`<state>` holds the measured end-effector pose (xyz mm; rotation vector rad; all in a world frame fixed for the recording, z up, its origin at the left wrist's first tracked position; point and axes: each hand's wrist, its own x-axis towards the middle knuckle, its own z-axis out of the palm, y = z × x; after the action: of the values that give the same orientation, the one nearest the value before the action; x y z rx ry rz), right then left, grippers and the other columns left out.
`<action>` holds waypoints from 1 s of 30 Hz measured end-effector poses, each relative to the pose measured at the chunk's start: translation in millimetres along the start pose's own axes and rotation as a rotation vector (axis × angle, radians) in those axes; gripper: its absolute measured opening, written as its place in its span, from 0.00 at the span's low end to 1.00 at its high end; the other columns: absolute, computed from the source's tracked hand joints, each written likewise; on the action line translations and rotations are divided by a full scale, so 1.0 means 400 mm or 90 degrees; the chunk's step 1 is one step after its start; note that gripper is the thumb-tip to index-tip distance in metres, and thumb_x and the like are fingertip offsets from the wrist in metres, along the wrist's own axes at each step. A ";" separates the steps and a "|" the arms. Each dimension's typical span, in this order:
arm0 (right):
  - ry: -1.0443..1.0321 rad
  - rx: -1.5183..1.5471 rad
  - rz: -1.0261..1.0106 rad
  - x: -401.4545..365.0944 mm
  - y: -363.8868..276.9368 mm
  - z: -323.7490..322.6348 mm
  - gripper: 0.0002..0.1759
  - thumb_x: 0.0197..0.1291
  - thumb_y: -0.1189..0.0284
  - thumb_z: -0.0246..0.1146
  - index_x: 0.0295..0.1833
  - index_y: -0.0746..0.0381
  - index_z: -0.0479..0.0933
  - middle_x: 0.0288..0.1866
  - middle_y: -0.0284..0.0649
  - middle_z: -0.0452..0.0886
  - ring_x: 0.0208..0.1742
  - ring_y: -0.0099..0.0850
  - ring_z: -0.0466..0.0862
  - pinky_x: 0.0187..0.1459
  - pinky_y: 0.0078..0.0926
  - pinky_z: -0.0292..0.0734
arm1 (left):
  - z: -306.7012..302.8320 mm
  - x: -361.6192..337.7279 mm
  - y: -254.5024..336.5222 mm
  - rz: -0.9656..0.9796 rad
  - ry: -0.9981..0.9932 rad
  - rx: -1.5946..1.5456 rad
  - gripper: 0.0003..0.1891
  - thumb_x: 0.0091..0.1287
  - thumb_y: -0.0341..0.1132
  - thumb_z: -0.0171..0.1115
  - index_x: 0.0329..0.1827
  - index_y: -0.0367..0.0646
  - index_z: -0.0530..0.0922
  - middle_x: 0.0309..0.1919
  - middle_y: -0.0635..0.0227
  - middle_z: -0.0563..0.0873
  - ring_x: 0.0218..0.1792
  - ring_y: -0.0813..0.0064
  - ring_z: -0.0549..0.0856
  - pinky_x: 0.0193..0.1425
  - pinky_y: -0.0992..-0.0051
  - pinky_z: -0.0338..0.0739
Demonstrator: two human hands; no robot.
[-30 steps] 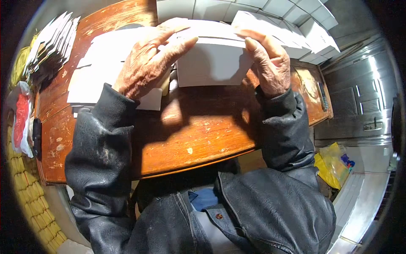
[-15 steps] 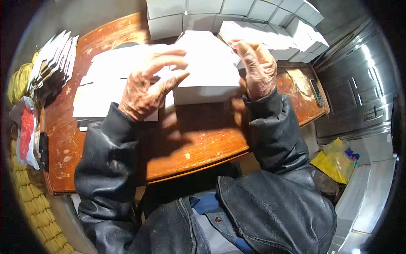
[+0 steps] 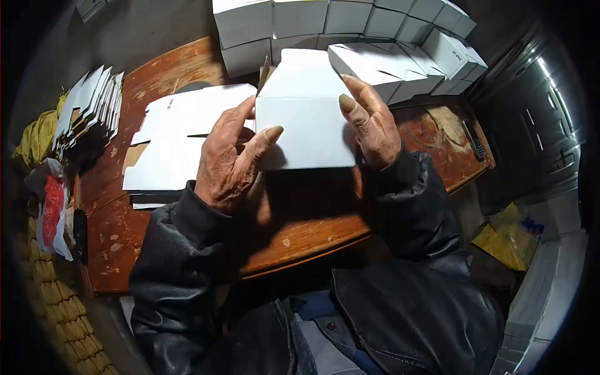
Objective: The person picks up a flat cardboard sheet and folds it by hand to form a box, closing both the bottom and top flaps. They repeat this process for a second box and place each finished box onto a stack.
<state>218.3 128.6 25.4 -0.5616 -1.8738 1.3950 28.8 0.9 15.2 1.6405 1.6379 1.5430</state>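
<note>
A white cardboard box (image 3: 303, 131) with its flap standing up at the far end is held between my two hands, tipped so a broad face points toward me. My left hand (image 3: 230, 153) grips its left side, thumb along the front face. On the right edge, my right hand (image 3: 375, 122) has its thumb near the face and its fingers behind, partly hidden. Left of the box lies a stack of flat white carton blanks (image 3: 181, 147), partly behind my left hand.
Rows of finished white boxes (image 3: 300, 19) stand along the table's back. More folded cartons (image 3: 94, 103) lean at the far left. A remote control (image 3: 474, 140) lies at the right edge of the worn wooden table (image 3: 312, 240). A red-and-white bag (image 3: 53, 206) hangs at the left.
Both hands have closed in on the box's sides, the left coming from a raised position beside it. The box has tipped, showing more of its broad face. The light has dimmed.
</note>
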 end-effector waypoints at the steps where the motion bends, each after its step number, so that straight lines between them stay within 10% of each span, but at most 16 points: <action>1: 0.025 -0.013 -0.063 0.002 0.009 0.003 0.43 0.61 0.50 0.62 0.67 0.73 0.57 0.62 0.57 0.67 0.66 0.42 0.69 0.62 0.33 0.69 | 0.001 0.002 -0.002 0.039 0.014 0.013 0.28 0.65 0.44 0.63 0.63 0.36 0.70 0.49 0.55 0.77 0.41 0.69 0.81 0.42 0.71 0.79; 10: -0.071 -0.124 -0.266 -0.003 0.007 -0.006 0.32 0.61 0.70 0.64 0.67 0.67 0.61 0.62 0.47 0.71 0.67 0.35 0.68 0.67 0.32 0.61 | -0.020 0.001 -0.025 0.239 0.035 0.148 0.36 0.54 0.34 0.67 0.68 0.41 0.66 0.60 0.52 0.72 0.63 0.56 0.69 0.69 0.61 0.64; 19: -0.090 -0.155 -0.217 -0.024 0.007 -0.023 0.42 0.53 0.60 0.72 0.68 0.66 0.60 0.53 0.41 0.71 0.55 0.28 0.71 0.62 0.29 0.67 | -0.035 -0.003 -0.020 0.261 -0.017 0.231 0.33 0.44 0.36 0.76 0.55 0.41 0.73 0.54 0.54 0.75 0.57 0.57 0.73 0.63 0.60 0.68; 24: -0.018 -0.195 -0.375 -0.001 0.008 -0.034 0.16 0.54 0.62 0.67 0.41 0.61 0.73 0.43 0.42 0.75 0.46 0.32 0.77 0.50 0.32 0.73 | -0.029 -0.003 -0.018 0.225 -0.002 0.132 0.29 0.40 0.40 0.80 0.44 0.42 0.75 0.52 0.54 0.75 0.56 0.59 0.74 0.58 0.62 0.73; 30: 0.063 -0.295 -0.442 0.002 0.006 -0.042 0.12 0.54 0.67 0.66 0.40 0.62 0.74 0.55 0.51 0.73 0.52 0.38 0.77 0.53 0.38 0.74 | -0.033 0.001 0.002 0.260 0.038 0.192 0.28 0.42 0.42 0.81 0.43 0.42 0.76 0.54 0.53 0.74 0.56 0.58 0.75 0.59 0.62 0.73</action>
<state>230.3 140.5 25.8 -0.1481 -2.0377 0.4812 18.0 -4.8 20.6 2.2218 1.7089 1.5961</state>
